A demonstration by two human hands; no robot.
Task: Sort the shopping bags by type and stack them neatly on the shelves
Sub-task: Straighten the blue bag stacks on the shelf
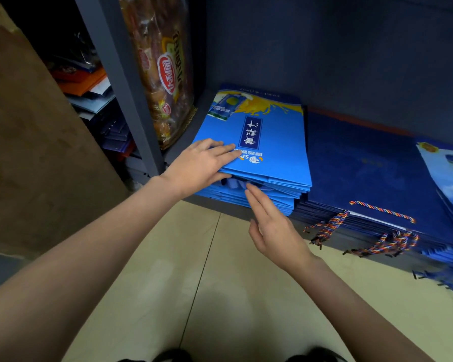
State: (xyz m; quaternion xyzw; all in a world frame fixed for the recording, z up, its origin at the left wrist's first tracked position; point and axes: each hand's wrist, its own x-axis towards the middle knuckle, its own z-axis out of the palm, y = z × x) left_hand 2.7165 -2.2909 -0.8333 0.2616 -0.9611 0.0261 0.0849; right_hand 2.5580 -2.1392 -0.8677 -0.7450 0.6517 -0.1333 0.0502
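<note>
Bright blue paper bags (256, 152) lie flat in a stack on the low shelf (183, 142), left of a darker navy stack (372, 173) with braided cord handles. The left hand (196, 165) grips the top bag's near left corner, fingers flat on top and thumb beneath. The right hand (275, 231), fingers straight, touches the stack's front edge just below.
</note>
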